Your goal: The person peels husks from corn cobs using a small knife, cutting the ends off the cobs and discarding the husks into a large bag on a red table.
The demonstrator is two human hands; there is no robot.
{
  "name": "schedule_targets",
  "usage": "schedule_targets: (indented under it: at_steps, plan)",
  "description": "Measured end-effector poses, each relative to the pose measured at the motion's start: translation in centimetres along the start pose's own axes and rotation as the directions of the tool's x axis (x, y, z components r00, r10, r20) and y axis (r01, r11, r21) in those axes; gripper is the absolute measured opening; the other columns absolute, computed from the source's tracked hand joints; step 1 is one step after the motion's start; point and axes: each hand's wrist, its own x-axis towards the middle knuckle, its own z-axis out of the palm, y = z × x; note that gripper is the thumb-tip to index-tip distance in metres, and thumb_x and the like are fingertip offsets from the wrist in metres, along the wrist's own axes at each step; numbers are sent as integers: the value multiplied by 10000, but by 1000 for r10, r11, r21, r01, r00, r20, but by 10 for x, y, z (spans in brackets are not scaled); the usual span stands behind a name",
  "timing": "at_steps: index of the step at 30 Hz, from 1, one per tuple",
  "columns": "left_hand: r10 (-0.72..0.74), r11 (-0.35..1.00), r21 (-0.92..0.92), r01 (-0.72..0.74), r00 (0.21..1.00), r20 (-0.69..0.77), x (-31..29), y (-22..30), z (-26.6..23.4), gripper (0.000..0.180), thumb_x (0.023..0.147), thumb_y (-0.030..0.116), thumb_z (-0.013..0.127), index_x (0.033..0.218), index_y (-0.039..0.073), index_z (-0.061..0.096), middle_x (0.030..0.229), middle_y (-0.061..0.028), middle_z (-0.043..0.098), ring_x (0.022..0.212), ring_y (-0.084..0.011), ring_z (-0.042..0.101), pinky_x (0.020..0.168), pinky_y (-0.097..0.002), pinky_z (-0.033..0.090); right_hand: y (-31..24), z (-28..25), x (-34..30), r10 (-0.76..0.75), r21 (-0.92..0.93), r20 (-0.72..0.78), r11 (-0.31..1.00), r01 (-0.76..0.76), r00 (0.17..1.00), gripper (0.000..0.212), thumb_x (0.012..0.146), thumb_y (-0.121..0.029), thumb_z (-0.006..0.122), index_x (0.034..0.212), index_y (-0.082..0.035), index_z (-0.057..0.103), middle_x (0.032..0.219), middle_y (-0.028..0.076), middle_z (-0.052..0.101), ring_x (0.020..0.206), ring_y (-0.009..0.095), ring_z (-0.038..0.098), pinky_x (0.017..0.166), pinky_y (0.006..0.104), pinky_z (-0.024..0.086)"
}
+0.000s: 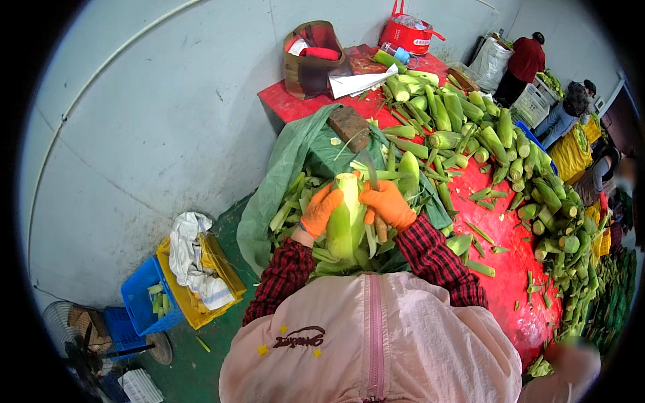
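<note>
An ear of corn in its pale green husk [344, 225] stands upright in front of my chest, its cut end at the top. My left hand [322, 209], in an orange glove, is closed round its left side. My right hand [390, 205], also gloved in orange, grips a knife [381, 230]; its wooden handle shows below the fingers and the blade rises above them. The fingertips of that hand are close against the ear's upper right side. Stripped husk leaves [289, 211] lie around the ear on a green sack [259, 225].
A brown block [349, 127] sits on the sack's far side. Many unpeeled corn ears [500, 138] are heaped along the red table [497, 221]. Bags stand at the back. On the floor at left are a blue crate [144, 295] and a yellow crate [195, 305]. Other people work at right.
</note>
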Motion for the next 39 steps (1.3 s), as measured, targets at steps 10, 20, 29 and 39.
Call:
schedule_targets:
  at_steps: [10, 20, 29, 39]
  plan:
    - [9, 998, 56, 7, 958, -287, 8, -28, 27, 532, 909, 324, 679, 1339, 62, 507, 1191, -31, 597, 1057, -129, 553, 917, -289, 445, 31, 6, 0, -32, 279, 13, 960, 27, 999, 147, 834, -135, 608, 757, -15, 576, 547, 63, 551, 396, 170, 528, 405, 275, 432]
    - [-102, 916, -397, -65, 917, -386, -10, -41, -10, 430, 867, 304, 686, 1201, 49, 597, 1054, -53, 655, 920, -182, 634, 822, -350, 526, 21, -32, 14, 11, 283, 11, 959, -13, 1000, 196, 824, -192, 651, 724, -43, 571, 535, 47, 534, 388, 176, 518, 402, 301, 446]
    - [-167, 696, -709, -116, 933, -317, -33, -30, -22, 555, 848, 600, 610, 1154, 138, 624, 1023, -30, 672, 890, -204, 651, 810, -388, 551, 62, -45, 58, 48, -299, -270, 945, -132, 962, 271, 832, -247, 677, 848, 19, 632, 642, 80, 620, 424, 183, 588, 423, 308, 462]
    - [36, 928, -289, -234, 830, -557, -24, -34, -40, 657, 864, 290, 686, 1438, 126, 412, 1288, -58, 554, 1119, -201, 558, 952, -351, 470, 5, 6, 16, -274, -492, -128, 852, 179, 953, 535, 818, -415, 719, 1177, -35, 607, 790, 75, 667, 444, 141, 565, 461, 305, 476]
